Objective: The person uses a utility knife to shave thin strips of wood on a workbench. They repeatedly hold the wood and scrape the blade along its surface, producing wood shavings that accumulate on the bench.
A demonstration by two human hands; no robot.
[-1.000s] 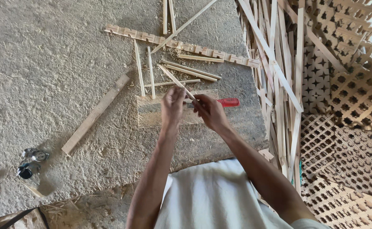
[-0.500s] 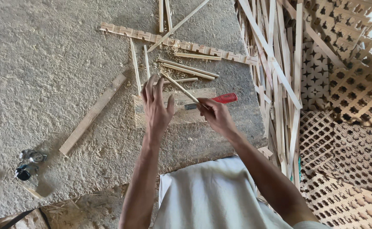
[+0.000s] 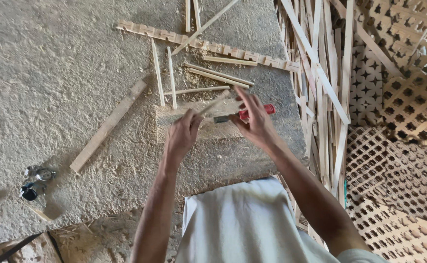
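Observation:
My left hand (image 3: 181,135) grips a thin wooden stick (image 3: 214,104) that slants up to the right. My right hand (image 3: 255,121) holds a chisel with a red handle (image 3: 257,112), its metal blade pointing left toward the stick. Both hands hover over a flat wooden board (image 3: 196,122) lying on the sawdust-covered floor. Several more thin sticks (image 3: 218,77) lie just beyond the board.
A long notched wooden strip (image 3: 208,46) lies across the floor at the top. A plank (image 3: 108,125) rests at the left. Long slats (image 3: 320,87) and lattice panels (image 3: 398,146) stand at the right. Small metal items (image 3: 35,180) sit at lower left.
My left hand opened and reached forward over the board, then came back shut on a thin stick. My right hand kept hold of the chisel.

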